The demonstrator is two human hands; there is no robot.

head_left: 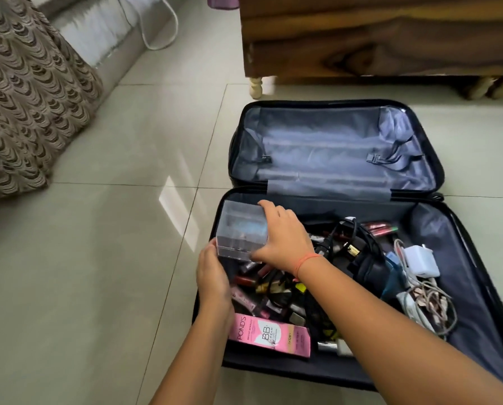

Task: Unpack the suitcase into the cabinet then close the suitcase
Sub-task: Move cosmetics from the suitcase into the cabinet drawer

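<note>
In suitcase [449, 238] — L hand [213, 276], R hand [282, 241] on clear box [240, 226]

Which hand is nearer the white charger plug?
Right. The right hand grips the clear box left of the white charger; the left hand is farther left.

Both my forearms were bare from the lower edge of the view up to the wrists. My left hand [212, 276] and my right hand [282, 238] were uncovered too. Round the right wrist I wore a thin orange-red thread [307, 260], wound close against the wrist like a bracelet, with a short loose end hanging from it on the near side.
</note>
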